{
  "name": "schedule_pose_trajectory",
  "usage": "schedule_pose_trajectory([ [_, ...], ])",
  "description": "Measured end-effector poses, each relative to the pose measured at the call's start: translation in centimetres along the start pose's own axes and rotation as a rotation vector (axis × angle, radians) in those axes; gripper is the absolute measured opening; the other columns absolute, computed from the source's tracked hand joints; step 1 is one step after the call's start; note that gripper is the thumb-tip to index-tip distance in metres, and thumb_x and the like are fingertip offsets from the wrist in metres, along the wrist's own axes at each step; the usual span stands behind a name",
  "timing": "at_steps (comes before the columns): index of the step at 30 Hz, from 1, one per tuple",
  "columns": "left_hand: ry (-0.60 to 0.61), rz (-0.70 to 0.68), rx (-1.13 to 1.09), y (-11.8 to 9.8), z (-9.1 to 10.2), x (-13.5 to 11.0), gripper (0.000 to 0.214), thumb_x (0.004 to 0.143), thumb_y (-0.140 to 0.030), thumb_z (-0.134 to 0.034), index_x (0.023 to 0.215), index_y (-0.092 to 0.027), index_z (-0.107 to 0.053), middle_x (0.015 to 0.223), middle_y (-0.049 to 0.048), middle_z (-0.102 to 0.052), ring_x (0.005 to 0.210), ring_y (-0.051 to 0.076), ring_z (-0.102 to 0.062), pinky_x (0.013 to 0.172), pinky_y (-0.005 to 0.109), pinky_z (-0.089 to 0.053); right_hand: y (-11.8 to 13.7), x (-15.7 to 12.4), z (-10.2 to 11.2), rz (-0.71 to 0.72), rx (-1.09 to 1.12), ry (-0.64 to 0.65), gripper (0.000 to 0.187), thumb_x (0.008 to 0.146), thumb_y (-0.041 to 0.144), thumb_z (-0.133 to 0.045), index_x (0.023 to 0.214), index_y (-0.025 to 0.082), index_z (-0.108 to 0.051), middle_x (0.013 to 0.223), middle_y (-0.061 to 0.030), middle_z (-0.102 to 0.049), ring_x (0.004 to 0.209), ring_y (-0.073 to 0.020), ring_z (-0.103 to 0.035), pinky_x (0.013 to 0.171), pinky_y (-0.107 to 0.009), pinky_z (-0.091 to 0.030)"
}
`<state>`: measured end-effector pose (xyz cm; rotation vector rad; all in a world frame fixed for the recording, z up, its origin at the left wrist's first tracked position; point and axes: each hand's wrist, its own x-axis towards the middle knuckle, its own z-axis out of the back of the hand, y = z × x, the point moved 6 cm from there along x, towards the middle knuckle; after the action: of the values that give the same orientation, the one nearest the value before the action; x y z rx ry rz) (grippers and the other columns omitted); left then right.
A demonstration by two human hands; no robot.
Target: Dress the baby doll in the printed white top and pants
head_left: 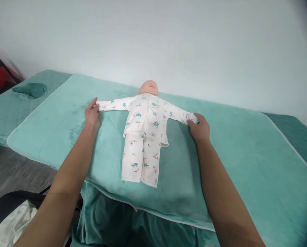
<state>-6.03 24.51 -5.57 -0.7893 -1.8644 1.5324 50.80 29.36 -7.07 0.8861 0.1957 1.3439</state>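
Observation:
A baby doll (148, 87) lies on its back on a teal bed cover, dressed in a white printed long-sleeved top (145, 115) and matching trousers (133, 161). Both sleeves are stretched out sideways. My left hand (92, 113) pinches the cuff of the sleeve on the left between thumb and fingers. On the other side, my right hand (199, 127) grips the end of the opposite sleeve. The doll's hands and feet are hidden inside the clothes or do not show.
The teal cover (236, 154) spreads over a long massage bed with a face hole (30, 90) at its left end. A white wall (169, 41) rises behind it. A black chair holding pale satiny fabric (14, 223) stands at the lower left; a red and black object (0, 80) is farther back.

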Motion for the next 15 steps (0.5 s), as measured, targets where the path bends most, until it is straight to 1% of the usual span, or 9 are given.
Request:
schedule_pose_trajectory([
  [1, -0.006, -0.029, 0.054, 0.0, -0.1, 0.0, 0.053, 0.080, -0.033, -0.073, 0.131, -0.020, -0.068, 0.114, 0.0087, -0.066, 0.088, 0.016, -0.062, 0.080, 0.030, -0.052, 0.0, 0.0, 0.0, 0.001, -0.005, -0.013, 0.049, 0.076, 0.034, -0.062, 0.123, 0.020, -0.065, 0.127, -0.0146, -0.067, 0.113, -0.0316, -0.062, 0.106, -0.053, -0.047],
  [3, -0.035, -0.130, 0.219, -0.2, -0.3, -0.2, 0.044, 0.084, -0.024, -0.064, 0.128, -0.017, -0.068, 0.117, 0.0105, -0.063, 0.097, 0.019, -0.062, 0.092, 0.035, -0.052, -0.2, 0.1, 0.1, -0.005, -0.021, -0.040, 0.046, 0.076, 0.031, -0.061, 0.119, 0.018, -0.066, 0.121, -0.0149, -0.066, 0.111, -0.0303, -0.061, 0.104, -0.052, -0.047],
  [6, -0.062, -0.318, 0.490, -0.8, -0.9, -1.0, 0.043, 0.082, -0.009, -0.055, 0.123, -0.016, -0.069, 0.127, 0.0123, -0.055, 0.111, 0.022, -0.060, 0.106, 0.039, -0.047, -0.4, 0.0, 0.4, -0.018, -0.060, -0.072, 0.044, 0.075, 0.025, -0.058, 0.117, 0.016, -0.067, 0.115, -0.0149, -0.063, 0.100, -0.0272, -0.061, 0.099, -0.048, -0.050],
  [8, -0.056, -0.401, 0.618, -1.2, -1.4, -1.5, 0.048, 0.079, -0.004, -0.053, 0.122, -0.017, -0.069, 0.130, 0.0126, -0.053, 0.121, 0.025, -0.056, 0.111, 0.041, -0.044, -0.4, -0.2, 0.6, -0.008, -0.103, -0.099, 0.043, 0.075, 0.020, -0.054, 0.114, 0.014, -0.069, 0.119, -0.0175, -0.060, 0.098, -0.0265, -0.061, 0.097, -0.046, -0.051],
  [9, -0.043, -0.434, 0.671, -1.3, -1.6, -1.7, 0.049, 0.078, -0.003, -0.052, 0.121, -0.019, -0.070, 0.133, 0.0123, -0.054, 0.126, 0.026, -0.054, 0.112, 0.042, -0.043, -0.1, -0.4, 0.7, 0.009, -0.126, -0.116, 0.042, 0.074, 0.017, -0.053, 0.112, 0.014, -0.070, 0.125, -0.0193, -0.058, 0.102, -0.0274, -0.061, 0.098, -0.047, -0.050],
  [11, 0.004, -0.476, 0.782, -1.6, -2.2, -2.2, 0.049, 0.079, -0.001, -0.050, 0.118, -0.022, -0.072, 0.139, 0.0107, -0.056, 0.132, 0.028, -0.050, 0.113, 0.045, -0.040, 0.8, -0.8, 0.8, 0.099, -0.187, -0.123, 0.042, 0.074, 0.013, -0.050, 0.110, 0.014, -0.071, 0.139, -0.0209, -0.053, 0.118, -0.0309, -0.057, 0.105, -0.048, -0.046],
  [12, 0.038, -0.479, 0.842, -1.7, -2.5, -2.4, 0.050, 0.080, -0.001, -0.049, 0.117, -0.023, -0.073, 0.140, 0.0095, -0.058, 0.134, 0.029, -0.050, 0.112, 0.047, -0.039, 1.6, -1.0, 0.6, 0.168, -0.222, -0.096, 0.043, 0.076, 0.012, -0.048, 0.112, 0.015, -0.071, 0.143, -0.0200, -0.053, 0.126, -0.0320, -0.054, 0.109, -0.049, -0.043],
  [14, 0.101, -0.459, 0.945, -1.7, -3.1, -2.9, 0.051, 0.081, 0.000, -0.046, 0.117, -0.025, -0.073, 0.137, 0.0082, -0.064, 0.132, 0.031, -0.053, 0.112, 0.052, -0.036, 3.0, -1.6, -0.2, 0.294, -0.296, 0.005, 0.046, 0.084, 0.012, -0.044, 0.122, 0.016, -0.069, 0.144, -0.0176, -0.058, 0.132, -0.0319, -0.052, 0.112, -0.051, -0.041],
  [15, 0.120, -0.440, 0.987, -1.7, -3.3, -3.1, 0.052, 0.081, 0.000, -0.046, 0.118, -0.025, -0.073, 0.134, 0.0086, -0.067, 0.131, 0.032, -0.054, 0.112, 0.055, -0.034, 3.5, -1.9, -0.7, 0.322, -0.331, 0.059, 0.047, 0.089, 0.013, -0.041, 0.129, 0.016, -0.066, 0.142, -0.0173, -0.061, 0.131, -0.0314, -0.054, 0.111, -0.051, -0.042],
])
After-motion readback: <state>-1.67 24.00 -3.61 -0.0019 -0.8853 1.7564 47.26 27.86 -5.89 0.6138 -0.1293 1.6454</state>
